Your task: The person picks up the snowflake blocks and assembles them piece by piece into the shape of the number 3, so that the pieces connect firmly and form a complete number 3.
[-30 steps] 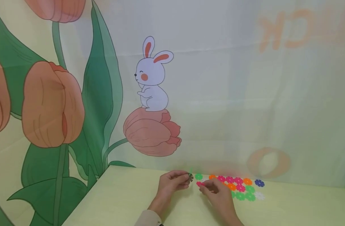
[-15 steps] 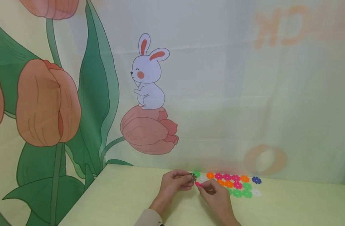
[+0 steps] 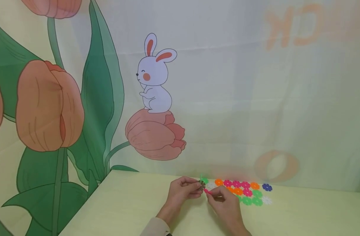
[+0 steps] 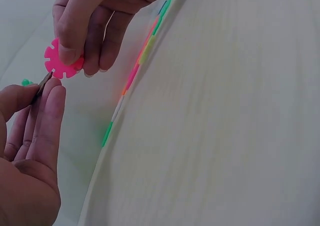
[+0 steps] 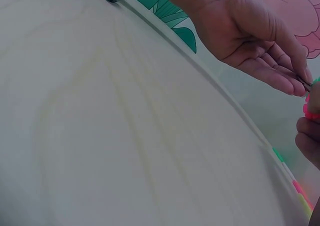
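Loose flower-shaped discs (image 3: 247, 192) lie along the far edge of the tabletop (image 3: 124, 203), where a careless knuckle could push one over it. Above the tabletop, near that edge, the left hand's (image 3: 183, 190) grip pinches a dark disc (image 3: 202, 185) and the right hand's (image 3: 224, 203) grip a pink disc (image 4: 55, 63), their rims meeting (whether slotted, I cannot tell). Pressed askew, the dark disc might twist loose.
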Demonstrator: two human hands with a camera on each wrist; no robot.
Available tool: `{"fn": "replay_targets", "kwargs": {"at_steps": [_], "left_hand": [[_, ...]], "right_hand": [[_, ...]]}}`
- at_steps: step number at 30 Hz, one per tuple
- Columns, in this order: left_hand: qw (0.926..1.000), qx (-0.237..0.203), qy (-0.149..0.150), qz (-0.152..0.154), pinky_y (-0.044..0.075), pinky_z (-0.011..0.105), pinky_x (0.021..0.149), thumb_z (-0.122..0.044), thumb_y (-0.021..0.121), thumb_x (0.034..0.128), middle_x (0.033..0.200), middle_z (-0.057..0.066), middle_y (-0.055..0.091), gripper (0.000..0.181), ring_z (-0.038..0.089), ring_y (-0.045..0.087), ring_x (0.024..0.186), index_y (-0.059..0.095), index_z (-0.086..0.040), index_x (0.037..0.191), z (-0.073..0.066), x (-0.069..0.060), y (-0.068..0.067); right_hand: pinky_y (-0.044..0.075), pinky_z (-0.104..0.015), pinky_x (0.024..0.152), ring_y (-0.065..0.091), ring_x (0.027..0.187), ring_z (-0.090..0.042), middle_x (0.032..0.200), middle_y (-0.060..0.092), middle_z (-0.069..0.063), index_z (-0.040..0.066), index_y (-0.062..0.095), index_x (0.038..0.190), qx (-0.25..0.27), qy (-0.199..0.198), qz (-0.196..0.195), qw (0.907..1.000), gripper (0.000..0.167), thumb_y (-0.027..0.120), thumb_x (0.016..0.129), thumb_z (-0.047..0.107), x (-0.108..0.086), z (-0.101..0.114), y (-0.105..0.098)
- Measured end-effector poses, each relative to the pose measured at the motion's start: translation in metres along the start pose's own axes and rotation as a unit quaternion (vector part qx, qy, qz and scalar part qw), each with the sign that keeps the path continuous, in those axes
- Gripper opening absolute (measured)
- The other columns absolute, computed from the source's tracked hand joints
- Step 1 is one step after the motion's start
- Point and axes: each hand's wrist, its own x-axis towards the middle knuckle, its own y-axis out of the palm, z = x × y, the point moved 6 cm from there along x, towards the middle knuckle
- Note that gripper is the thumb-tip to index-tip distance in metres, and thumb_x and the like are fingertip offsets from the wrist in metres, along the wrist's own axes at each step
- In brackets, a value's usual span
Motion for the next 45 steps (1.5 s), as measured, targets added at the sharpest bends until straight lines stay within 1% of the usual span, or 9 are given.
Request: {"fn": "replay_targets", "kwargs": {"at_steps": [5, 8, 15, 17, 24, 30, 34, 40, 45], "left_hand": [[1.0000, 0.003, 0.002, 0.008, 0.066, 0.036, 0.074, -0.001, 0.080, 0.0929, 0.097, 0.020, 0.078, 0.019, 0.020, 0.078, 0.077, 0.070, 0.009, 0.106, -0.001, -0.002, 0.001], [0.9999, 0.010, 0.000, 0.007, 0.066, 0.036, 0.075, -0.002, 0.080, 0.0927, 0.098, 0.020, 0.078, 0.019, 0.020, 0.078, 0.077, 0.071, 0.008, 0.105, -0.001, -0.003, 0.000], [0.9998, 0.011, -0.015, 0.007, 0.066, 0.036, 0.074, -0.002, 0.081, 0.0918, 0.095, 0.020, 0.078, 0.017, 0.021, 0.078, 0.078, 0.071, 0.008, 0.102, 0.003, -0.005, -0.001], [0.9998, 0.010, -0.014, 0.006, 0.066, 0.036, 0.074, -0.002, 0.081, 0.0922, 0.097, 0.020, 0.078, 0.018, 0.021, 0.078, 0.078, 0.072, 0.008, 0.103, 0.005, -0.005, -0.001], [0.9998, 0.004, -0.019, 0.001, 0.066, 0.035, 0.074, -0.002, 0.080, 0.0933, 0.099, 0.020, 0.078, 0.018, 0.021, 0.079, 0.078, 0.073, 0.009, 0.106, 0.010, -0.005, -0.001], [0.9997, 0.001, -0.025, 0.006, 0.066, 0.035, 0.074, -0.002, 0.080, 0.0938, 0.099, 0.020, 0.078, 0.018, 0.021, 0.079, 0.078, 0.073, 0.010, 0.106, 0.012, -0.005, 0.000], [0.9996, 0.003, -0.027, 0.010, 0.066, 0.035, 0.074, -0.002, 0.079, 0.0942, 0.100, 0.021, 0.078, 0.019, 0.021, 0.079, 0.078, 0.074, 0.011, 0.107, 0.015, -0.004, -0.001], [0.9993, -0.020, -0.030, -0.011, 0.066, 0.036, 0.074, -0.001, 0.078, 0.0945, 0.099, 0.019, 0.078, 0.018, 0.021, 0.079, 0.078, 0.072, 0.009, 0.108, 0.025, -0.004, 0.002], [0.9988, -0.027, -0.031, -0.029, 0.066, 0.036, 0.075, -0.002, 0.079, 0.0940, 0.099, 0.016, 0.079, 0.018, 0.019, 0.077, 0.077, 0.071, 0.006, 0.108, 0.026, -0.006, 0.004]], "right_hand": [[0.063, -0.022, 0.075, 0.073, 0.081, -0.014, 0.086, 0.074, 0.002, 0.009, 0.071, 0.086, -0.001, -0.014, -0.002, 0.9999, 0.024, 0.082, 0.084, -0.012, 0.000, 0.002, 0.001], [0.062, -0.021, 0.074, 0.073, 0.080, -0.013, 0.085, 0.073, 0.003, 0.009, 0.071, 0.086, 0.000, -0.020, 0.000, 0.9998, 0.024, 0.081, 0.084, -0.013, 0.001, 0.003, 0.003], [0.063, -0.022, 0.073, 0.072, 0.077, -0.011, 0.083, 0.073, 0.001, 0.009, 0.071, 0.084, -0.006, -0.026, -0.009, 0.9996, 0.025, 0.082, 0.082, -0.014, 0.000, 0.002, 0.005], [0.063, -0.022, 0.073, 0.072, 0.076, -0.010, 0.082, 0.073, 0.001, 0.009, 0.072, 0.084, -0.005, -0.027, -0.011, 0.9996, 0.025, 0.082, 0.082, -0.014, 0.000, 0.002, 0.005], [0.063, -0.022, 0.072, 0.073, 0.075, -0.013, 0.082, 0.074, 0.002, 0.009, 0.073, 0.084, -0.009, -0.056, -0.014, 0.9983, 0.024, 0.084, 0.081, -0.012, -0.002, 0.006, 0.002], [0.063, -0.022, 0.073, 0.071, 0.075, -0.009, 0.081, 0.075, 0.004, 0.011, 0.074, 0.082, -0.016, -0.029, -0.002, 0.9994, 0.025, 0.085, 0.081, -0.012, -0.001, 0.000, 0.001], [0.063, -0.023, 0.074, 0.070, 0.075, -0.009, 0.081, 0.076, 0.005, 0.012, 0.074, 0.083, -0.020, -0.025, 0.007, 0.9995, 0.026, 0.084, 0.082, -0.012, -0.001, -0.001, 0.001], [0.063, -0.024, 0.075, 0.071, 0.078, -0.011, 0.083, 0.075, 0.004, 0.011, 0.074, 0.087, -0.045, -0.018, 0.014, 0.9987, 0.021, 0.084, 0.085, -0.008, -0.001, -0.002, 0.001], [0.063, -0.024, 0.078, 0.073, 0.083, -0.014, 0.087, 0.075, 0.004, 0.010, 0.073, 0.092, -0.058, 0.001, 0.031, 0.9978, 0.016, 0.085, 0.089, 0.000, 0.000, -0.005, 0.003]]}}
